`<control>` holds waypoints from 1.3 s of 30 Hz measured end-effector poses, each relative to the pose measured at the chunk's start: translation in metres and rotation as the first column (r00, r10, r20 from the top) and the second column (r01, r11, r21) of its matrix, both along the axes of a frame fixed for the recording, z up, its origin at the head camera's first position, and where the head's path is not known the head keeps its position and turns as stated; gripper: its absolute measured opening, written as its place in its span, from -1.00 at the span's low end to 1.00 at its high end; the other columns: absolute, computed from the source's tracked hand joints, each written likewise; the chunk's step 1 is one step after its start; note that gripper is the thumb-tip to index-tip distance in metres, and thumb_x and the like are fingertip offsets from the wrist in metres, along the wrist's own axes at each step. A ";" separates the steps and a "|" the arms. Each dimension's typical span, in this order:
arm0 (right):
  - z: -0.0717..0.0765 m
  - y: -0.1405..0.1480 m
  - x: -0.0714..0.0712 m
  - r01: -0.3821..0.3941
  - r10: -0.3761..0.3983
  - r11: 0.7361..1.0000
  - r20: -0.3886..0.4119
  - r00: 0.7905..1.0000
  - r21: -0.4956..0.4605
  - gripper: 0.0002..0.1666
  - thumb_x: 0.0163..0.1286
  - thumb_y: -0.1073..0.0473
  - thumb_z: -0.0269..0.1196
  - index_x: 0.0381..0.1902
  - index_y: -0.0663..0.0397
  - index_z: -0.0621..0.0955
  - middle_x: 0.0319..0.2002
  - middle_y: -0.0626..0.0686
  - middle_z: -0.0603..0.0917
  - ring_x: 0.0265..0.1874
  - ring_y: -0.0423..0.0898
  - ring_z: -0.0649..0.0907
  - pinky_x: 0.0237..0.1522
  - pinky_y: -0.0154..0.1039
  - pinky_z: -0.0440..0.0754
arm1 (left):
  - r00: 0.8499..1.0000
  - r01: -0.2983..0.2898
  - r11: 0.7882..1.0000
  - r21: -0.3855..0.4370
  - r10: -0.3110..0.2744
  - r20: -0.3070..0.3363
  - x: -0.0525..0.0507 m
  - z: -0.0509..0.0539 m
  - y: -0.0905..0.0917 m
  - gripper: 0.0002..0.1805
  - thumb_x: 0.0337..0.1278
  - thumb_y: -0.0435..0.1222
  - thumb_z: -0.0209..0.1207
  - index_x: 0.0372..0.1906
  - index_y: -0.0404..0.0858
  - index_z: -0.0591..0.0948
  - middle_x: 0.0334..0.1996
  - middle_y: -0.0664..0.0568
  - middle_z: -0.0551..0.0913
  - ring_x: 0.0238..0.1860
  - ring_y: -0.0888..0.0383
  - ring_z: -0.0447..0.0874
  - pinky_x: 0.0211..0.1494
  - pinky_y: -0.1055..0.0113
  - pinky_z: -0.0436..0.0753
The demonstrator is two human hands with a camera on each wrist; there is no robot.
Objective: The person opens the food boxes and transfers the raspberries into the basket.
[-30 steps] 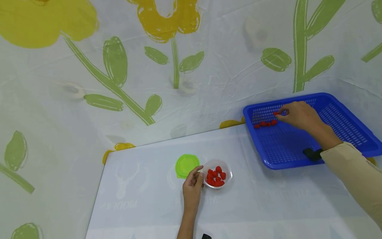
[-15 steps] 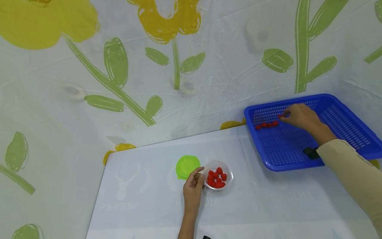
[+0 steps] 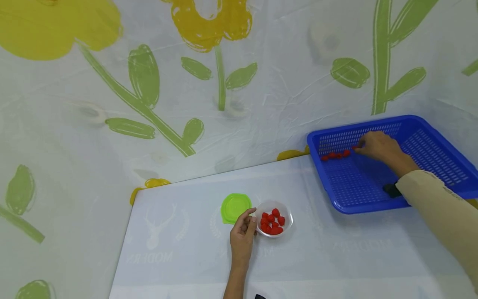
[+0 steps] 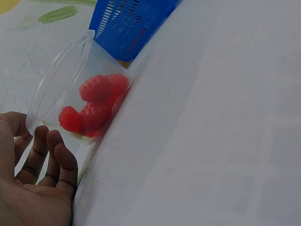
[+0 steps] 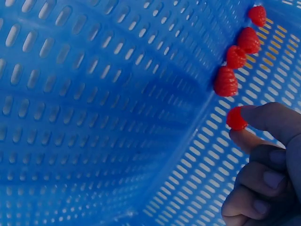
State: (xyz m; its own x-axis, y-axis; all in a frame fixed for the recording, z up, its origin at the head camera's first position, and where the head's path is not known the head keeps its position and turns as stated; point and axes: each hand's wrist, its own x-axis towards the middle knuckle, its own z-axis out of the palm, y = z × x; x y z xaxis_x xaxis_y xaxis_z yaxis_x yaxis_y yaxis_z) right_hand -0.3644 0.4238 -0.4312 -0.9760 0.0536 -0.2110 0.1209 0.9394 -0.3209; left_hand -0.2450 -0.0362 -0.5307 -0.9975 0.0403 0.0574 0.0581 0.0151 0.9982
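A clear plastic bowl (image 3: 263, 206) with several raspberries (image 3: 275, 212) stands on the table. My left hand (image 3: 242, 241) pinches its left rim between thumb and fingers; the left wrist view shows the hand (image 4: 40, 174) at the rim of the tilted-looking bowl (image 4: 56, 80). Inside the blue basket (image 3: 336, 203), my right hand (image 3: 381, 149) holds one raspberry between thumb and index finger. In the right wrist view that raspberry (image 5: 236, 118) is at the fingertips of the hand (image 5: 263, 165), close to a row of several raspberries (image 5: 225, 82) along the basket's side.
A bright green lid (image 3: 235, 207) lies on the white table (image 3: 179, 257), just left of the bowl and beside my left fingers. The basket is at the table's back right, against a flower-patterned cloth (image 3: 276, 112) that rises behind the table.
My right hand has moved slightly right and down in the basket with its raspberry, near the end of the row. My left hand stays at the bowl's rim.
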 end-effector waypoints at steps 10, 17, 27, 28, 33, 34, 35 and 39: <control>-0.008 0.007 -0.005 0.003 -0.002 1.000 0.045 0.999 -0.020 -0.53 0.33 0.12 0.33 -0.06 0.50 0.63 -0.11 0.47 0.62 -0.14 0.42 0.60 -0.23 0.34 0.56 | 1.000 -0.008 1.000 -0.006 0.008 0.029 -0.001 -0.001 0.002 -0.72 0.38 -0.25 0.22 0.13 -0.07 0.66 -0.30 -0.03 0.57 -0.37 -0.07 0.53 -0.32 0.39 0.62; -0.014 0.010 -0.008 -0.004 0.006 1.000 0.041 0.999 -0.026 -0.60 0.30 0.19 0.34 -0.13 0.51 0.63 -0.20 0.42 0.66 -0.22 0.36 0.64 -0.24 0.32 0.57 | 1.000 -0.005 1.000 -0.015 0.006 0.029 -0.001 0.015 0.006 -0.71 0.39 -0.37 0.18 0.14 -0.20 0.64 -0.32 -0.03 0.56 -0.37 -0.18 0.50 -0.32 0.36 0.63; -0.020 0.003 -0.009 -0.031 0.031 0.999 0.031 0.999 0.009 -0.68 0.28 0.21 0.34 -0.20 0.46 0.68 -0.31 0.32 0.69 -0.32 0.24 0.67 -0.32 0.26 0.60 | 0.999 -0.012 1.000 0.007 0.012 0.030 0.005 0.026 0.005 -0.72 0.38 -0.35 0.19 0.13 -0.22 0.64 -0.31 -0.06 0.56 -0.37 -0.07 0.52 -0.29 0.35 0.64; -0.019 0.003 -0.009 -0.029 0.029 1.000 0.032 0.999 0.009 -0.67 0.29 0.20 0.34 -0.20 0.46 0.67 -0.31 0.32 0.69 -0.32 0.25 0.67 -0.32 0.26 0.60 | 0.999 -0.012 1.000 0.009 0.011 0.032 0.005 0.026 0.005 -0.72 0.38 -0.35 0.19 0.13 -0.22 0.65 -0.32 -0.06 0.56 -0.37 -0.06 0.52 -0.29 0.35 0.64; -0.010 0.001 -0.007 -0.024 0.024 1.000 0.030 0.999 -0.002 -0.67 0.28 0.16 0.35 -0.26 0.43 0.67 -0.38 0.25 0.68 -0.39 0.18 0.66 -0.40 0.19 0.59 | 0.999 -0.007 1.000 0.010 0.006 0.036 0.006 0.027 0.005 -0.72 0.39 -0.35 0.19 0.13 -0.20 0.65 -0.32 -0.04 0.56 -0.37 -0.03 0.52 -0.29 0.38 0.64; -0.008 0.000 -0.006 -0.023 0.023 1.000 0.026 0.999 -0.003 -0.67 0.28 0.16 0.36 -0.27 0.42 0.67 -0.40 0.22 0.68 -0.41 0.16 0.65 -0.43 0.17 0.59 | 0.999 -0.005 1.000 0.011 0.004 0.034 0.006 0.027 0.005 -0.72 0.39 -0.35 0.19 0.13 -0.20 0.65 -0.32 -0.04 0.56 -0.36 -0.05 0.52 -0.29 0.38 0.63; -0.006 -0.002 -0.006 -0.023 0.023 1.000 0.021 1.000 -0.002 -0.69 0.28 0.16 0.36 -0.30 0.40 0.67 -0.42 0.20 0.66 -0.43 0.14 0.63 -0.46 0.14 0.58 | 0.999 -0.002 1.000 0.012 0.002 0.032 0.005 0.027 0.005 -0.72 0.39 -0.35 0.19 0.14 -0.20 0.64 -0.32 -0.04 0.56 -0.36 -0.08 0.52 -0.29 0.38 0.63; 0.003 -0.013 -0.004 -0.040 0.041 0.999 -0.008 0.999 0.019 -0.71 0.28 0.18 0.35 -0.28 0.39 0.67 -0.39 0.23 0.66 -0.40 0.16 0.63 -0.44 0.14 0.58 | 1.000 -0.001 1.000 0.008 0.001 0.023 0.005 0.027 0.005 -0.72 0.39 -0.35 0.19 0.14 -0.21 0.64 -0.32 -0.04 0.56 -0.35 -0.16 0.50 -0.30 0.38 0.63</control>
